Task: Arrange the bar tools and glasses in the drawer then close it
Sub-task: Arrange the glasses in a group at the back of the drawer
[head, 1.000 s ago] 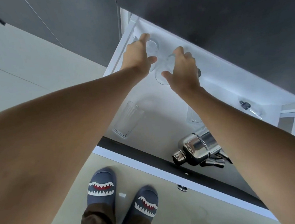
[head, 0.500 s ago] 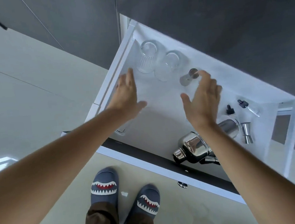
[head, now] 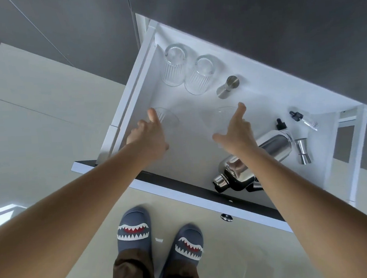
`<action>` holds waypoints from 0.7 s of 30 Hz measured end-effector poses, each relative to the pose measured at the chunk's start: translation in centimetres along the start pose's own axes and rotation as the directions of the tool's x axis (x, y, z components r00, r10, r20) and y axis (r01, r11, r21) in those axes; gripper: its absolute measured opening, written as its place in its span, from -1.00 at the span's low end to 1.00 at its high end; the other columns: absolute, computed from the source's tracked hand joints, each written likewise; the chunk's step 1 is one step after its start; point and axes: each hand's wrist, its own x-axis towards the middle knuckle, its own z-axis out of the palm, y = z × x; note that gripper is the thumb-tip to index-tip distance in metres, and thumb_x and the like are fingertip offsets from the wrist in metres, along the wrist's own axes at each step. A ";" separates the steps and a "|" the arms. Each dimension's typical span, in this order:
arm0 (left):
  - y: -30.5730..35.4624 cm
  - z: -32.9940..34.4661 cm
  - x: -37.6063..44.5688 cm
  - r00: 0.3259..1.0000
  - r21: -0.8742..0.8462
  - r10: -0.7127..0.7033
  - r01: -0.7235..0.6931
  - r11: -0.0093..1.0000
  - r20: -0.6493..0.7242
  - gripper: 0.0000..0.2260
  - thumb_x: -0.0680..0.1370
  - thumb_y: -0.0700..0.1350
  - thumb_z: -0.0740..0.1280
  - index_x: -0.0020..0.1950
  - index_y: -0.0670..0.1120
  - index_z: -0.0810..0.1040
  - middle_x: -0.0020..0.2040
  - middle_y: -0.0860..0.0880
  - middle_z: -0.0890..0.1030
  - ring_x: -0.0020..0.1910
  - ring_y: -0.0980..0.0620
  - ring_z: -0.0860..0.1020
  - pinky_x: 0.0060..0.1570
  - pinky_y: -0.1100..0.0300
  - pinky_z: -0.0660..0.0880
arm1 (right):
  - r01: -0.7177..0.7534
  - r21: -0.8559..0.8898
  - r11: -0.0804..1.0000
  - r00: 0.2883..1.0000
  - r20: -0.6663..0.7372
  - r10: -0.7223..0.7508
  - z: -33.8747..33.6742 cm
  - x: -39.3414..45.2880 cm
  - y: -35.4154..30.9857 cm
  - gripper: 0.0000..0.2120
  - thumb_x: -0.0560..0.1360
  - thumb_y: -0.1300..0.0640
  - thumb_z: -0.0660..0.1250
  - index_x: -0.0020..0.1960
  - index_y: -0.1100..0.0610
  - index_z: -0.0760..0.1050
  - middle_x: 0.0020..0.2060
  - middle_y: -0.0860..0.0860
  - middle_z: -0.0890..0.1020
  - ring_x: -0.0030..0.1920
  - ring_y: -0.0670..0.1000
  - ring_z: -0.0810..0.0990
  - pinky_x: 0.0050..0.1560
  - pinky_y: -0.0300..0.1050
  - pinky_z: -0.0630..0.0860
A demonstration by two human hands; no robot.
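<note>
The white drawer (head: 132,112) stands pulled out from under a dark grey cabinet front (head: 257,23), its dark-topped front panel (head: 182,189) nearest the person, with a small round metal knob (head: 226,217) on its face. Both bare forearms reach over that panel into the drawer, and the right one crosses in front of the steel cocktail shaker (head: 254,161), which lies on its side at the near right and is partly hidden by it.

The left hand (head: 149,137) is open, fingers spread, around a clear glass (head: 165,118) near the drawer's left wall; whether it touches the glass I cannot tell. The right hand (head: 236,132) is likewise open, thumb out, at a second clear glass (head: 220,118) in the middle (hard to trace, being transparent against white).

At the back left two ribbed glasses (head: 173,68) (head: 199,78) stand side by side, seemingly mouth down. Just to their right is a small steel cylinder-shaped tool (head: 228,87). By the right wall a double-ended jigger (head: 302,151) lies just beside the shaker, with a dropper bottle (head: 304,119) further back and a black dropper cap (head: 281,124) at the shaker's far end.

Below, on the pale floor (head: 34,128), two shark-faced slippers (head: 133,227) (head: 188,243)
</note>
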 end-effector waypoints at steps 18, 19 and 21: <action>3.2 -5.3 3.0 0.905 0.095 0.150 -0.122 0.988 -0.397 -0.52 0.48 -0.08 0.44 0.26 -0.18 0.28 0.12 -0.24 0.49 0.02 -0.29 0.57 -0.19 0.02 0.37 | 0.397 -0.185 0.899 0.901 -0.110 -0.420 -0.7 1.0 -7.4 -0.50 0.39 0.20 0.42 0.28 0.18 0.36 0.12 0.19 0.54 0.16 0.25 0.46 0.02 0.04 0.49; 3.2 -5.3 3.2 0.903 0.092 0.154 -0.127 0.988 -0.402 -0.52 0.48 -0.08 0.45 0.26 -0.18 0.28 0.12 -0.24 0.49 0.02 -0.29 0.57 -0.20 0.02 0.37 | 0.402 -0.171 0.900 0.898 -0.119 -0.424 -0.6 1.1 -7.6 -0.50 0.38 0.22 0.42 0.28 0.18 0.35 0.12 0.19 0.54 0.14 0.26 0.46 0.01 0.04 0.48; 3.2 -5.2 3.5 0.896 0.090 0.166 -0.141 0.986 -0.413 -0.52 0.48 -0.08 0.44 0.27 -0.18 0.29 0.12 -0.24 0.49 0.01 -0.29 0.58 -0.20 0.02 0.40 | 0.409 -0.147 0.901 0.892 -0.145 -0.429 -0.4 1.3 -7.9 -0.51 0.38 0.24 0.41 0.27 0.18 0.35 0.10 0.19 0.55 0.11 0.26 0.48 0.00 0.05 0.49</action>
